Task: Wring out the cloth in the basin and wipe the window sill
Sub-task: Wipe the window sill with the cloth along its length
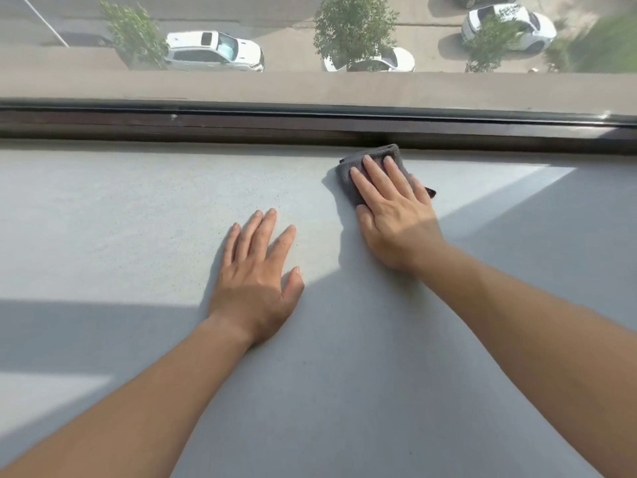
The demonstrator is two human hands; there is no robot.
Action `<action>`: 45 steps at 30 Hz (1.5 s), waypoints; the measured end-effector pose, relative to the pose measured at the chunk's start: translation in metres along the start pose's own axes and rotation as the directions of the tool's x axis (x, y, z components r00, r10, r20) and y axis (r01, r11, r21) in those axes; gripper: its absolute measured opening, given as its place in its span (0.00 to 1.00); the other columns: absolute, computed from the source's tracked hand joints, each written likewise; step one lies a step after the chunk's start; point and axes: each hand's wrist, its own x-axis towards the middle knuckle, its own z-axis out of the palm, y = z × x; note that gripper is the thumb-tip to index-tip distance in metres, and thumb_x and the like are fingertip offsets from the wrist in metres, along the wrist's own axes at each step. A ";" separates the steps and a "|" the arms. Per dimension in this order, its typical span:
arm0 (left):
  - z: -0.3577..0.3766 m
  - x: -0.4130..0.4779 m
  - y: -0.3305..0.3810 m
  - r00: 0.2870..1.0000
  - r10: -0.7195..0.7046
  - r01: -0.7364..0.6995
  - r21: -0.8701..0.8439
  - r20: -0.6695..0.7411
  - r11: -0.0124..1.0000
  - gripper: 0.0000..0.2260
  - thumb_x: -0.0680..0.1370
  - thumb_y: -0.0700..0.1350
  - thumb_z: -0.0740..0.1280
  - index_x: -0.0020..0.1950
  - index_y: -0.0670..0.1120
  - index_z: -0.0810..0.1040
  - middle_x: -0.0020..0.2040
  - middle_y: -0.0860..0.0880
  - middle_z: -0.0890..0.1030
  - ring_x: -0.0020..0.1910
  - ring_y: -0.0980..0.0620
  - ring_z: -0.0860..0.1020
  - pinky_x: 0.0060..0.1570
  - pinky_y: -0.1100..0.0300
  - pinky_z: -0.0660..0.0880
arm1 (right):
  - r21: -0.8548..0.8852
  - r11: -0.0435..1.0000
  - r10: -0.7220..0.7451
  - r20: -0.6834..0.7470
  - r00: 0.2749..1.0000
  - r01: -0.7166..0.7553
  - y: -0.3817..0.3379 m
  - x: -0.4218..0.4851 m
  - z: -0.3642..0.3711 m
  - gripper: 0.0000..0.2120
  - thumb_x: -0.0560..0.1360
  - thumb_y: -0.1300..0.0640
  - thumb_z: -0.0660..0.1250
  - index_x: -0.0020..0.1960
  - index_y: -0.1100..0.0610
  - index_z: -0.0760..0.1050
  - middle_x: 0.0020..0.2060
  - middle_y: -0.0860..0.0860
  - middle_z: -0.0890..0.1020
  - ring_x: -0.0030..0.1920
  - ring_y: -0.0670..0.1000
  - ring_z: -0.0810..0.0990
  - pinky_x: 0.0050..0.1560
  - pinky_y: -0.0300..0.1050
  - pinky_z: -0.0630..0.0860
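A folded dark grey cloth [351,170] lies on the wide pale grey window sill [120,219], close to the dark window frame. My right hand [393,208] presses flat on top of the cloth, fingers spread and pointing toward the glass, covering most of it. My left hand [258,277] rests flat on the bare sill, palm down with fingers apart, to the left of the cloth and nearer to me. No basin is in view.
The dark window frame rail [206,124] runs across the far edge of the sill. Beyond the glass, far below, are a street, trees and parked white cars [213,51]. Sunlit patches and shadows cross the sill.
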 end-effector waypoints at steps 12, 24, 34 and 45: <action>0.006 -0.010 0.060 0.995 -0.015 0.006 -0.088 -0.103 0.996 0.27 0.77 0.49 0.51 0.77 0.49 0.63 0.81 0.45 0.54 0.80 0.48 0.47 0.77 0.48 0.40 | 0.007 0.999 0.044 -0.004 0.999 -0.044 0.000 -0.048 0.005 0.29 0.80 0.46 0.47 0.81 0.46 0.52 0.81 0.47 0.53 0.81 0.54 0.48 0.78 0.59 0.48; 0.036 -0.013 0.095 0.999 0.022 -0.021 0.043 -0.025 0.999 0.27 0.79 0.53 0.51 0.78 0.50 0.59 0.81 0.44 0.53 0.80 0.46 0.47 0.77 0.44 0.46 | 0.015 0.988 0.156 -0.039 0.987 -0.156 0.055 -0.062 -0.002 0.28 0.81 0.46 0.48 0.81 0.46 0.51 0.81 0.46 0.52 0.81 0.53 0.46 0.78 0.55 0.45; 0.033 -0.013 0.098 1.000 0.014 -0.014 0.044 -0.003 0.999 0.27 0.79 0.54 0.51 0.78 0.50 0.59 0.81 0.45 0.52 0.80 0.48 0.46 0.77 0.44 0.46 | 0.046 0.951 0.306 -0.017 0.952 -0.305 0.076 -0.066 -0.010 0.28 0.82 0.46 0.47 0.81 0.47 0.48 0.82 0.47 0.48 0.81 0.52 0.43 0.78 0.58 0.43; 0.034 -0.013 0.098 1.000 0.021 -0.020 0.079 -0.010 0.997 0.28 0.78 0.54 0.48 0.78 0.51 0.58 0.81 0.45 0.51 0.80 0.47 0.45 0.77 0.46 0.42 | 0.065 0.936 0.344 0.023 0.939 -0.345 0.085 -0.086 -0.014 0.28 0.83 0.46 0.46 0.82 0.46 0.45 0.81 0.45 0.44 0.80 0.51 0.40 0.79 0.55 0.40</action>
